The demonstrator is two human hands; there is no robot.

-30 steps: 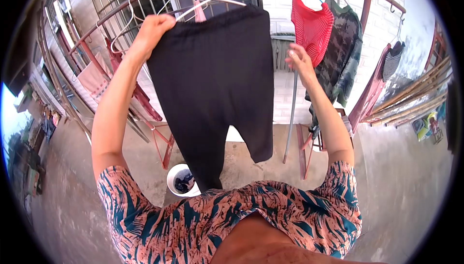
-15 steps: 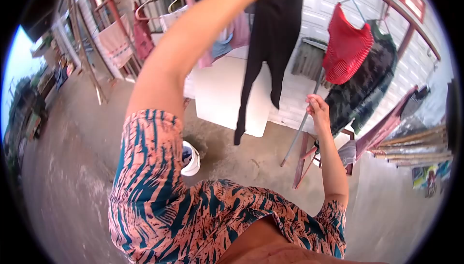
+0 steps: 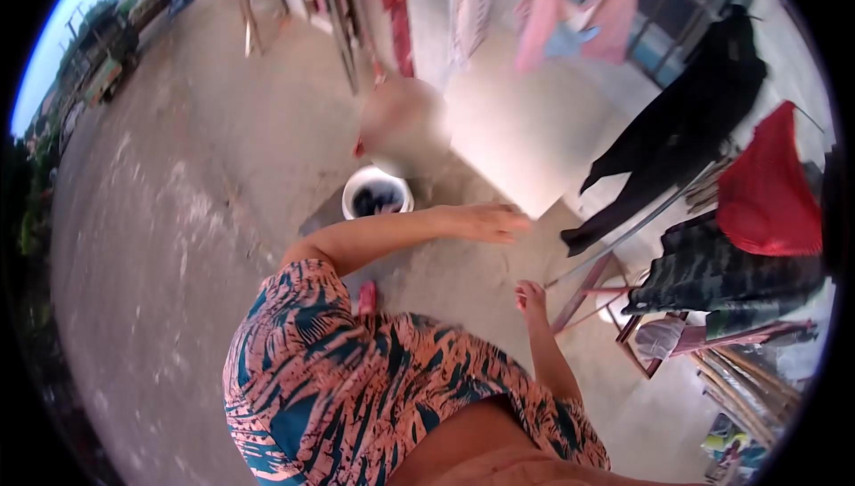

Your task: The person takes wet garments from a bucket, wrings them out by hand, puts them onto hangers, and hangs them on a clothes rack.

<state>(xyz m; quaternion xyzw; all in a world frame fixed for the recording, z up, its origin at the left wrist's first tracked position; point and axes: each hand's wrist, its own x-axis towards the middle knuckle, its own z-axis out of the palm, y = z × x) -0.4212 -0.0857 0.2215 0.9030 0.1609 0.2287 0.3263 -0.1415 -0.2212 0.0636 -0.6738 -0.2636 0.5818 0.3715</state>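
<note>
My left hand point(image 3: 492, 222) is stretched out over the floor, right of a white bucket point(image 3: 349, 194) with dark cloth point(image 3: 378, 198) in it. It holds nothing, and its fingers look slightly blurred. Lower and to the right, my right hand point(image 3: 530, 297) has its fingers curled; whether anything small is in them is hidden. Black trousers point(image 3: 690, 108) hang at the upper right, apart from both hands. Beside them hang a red garment point(image 3: 771, 188) and a camouflage garment point(image 3: 712, 263).
Pink cloths point(image 3: 543, 19) and a dark red garment point(image 3: 398, 19) hang along the top. A pale board point(image 3: 525, 121) stands behind the bucket. A reddish metal frame point(image 3: 583, 295) and wooden poles point(image 3: 739, 388) are at the right.
My left hand has let go of the black trousers and come down toward the bucket side. The trousers now hang at the right. The view has turned left and downward.
</note>
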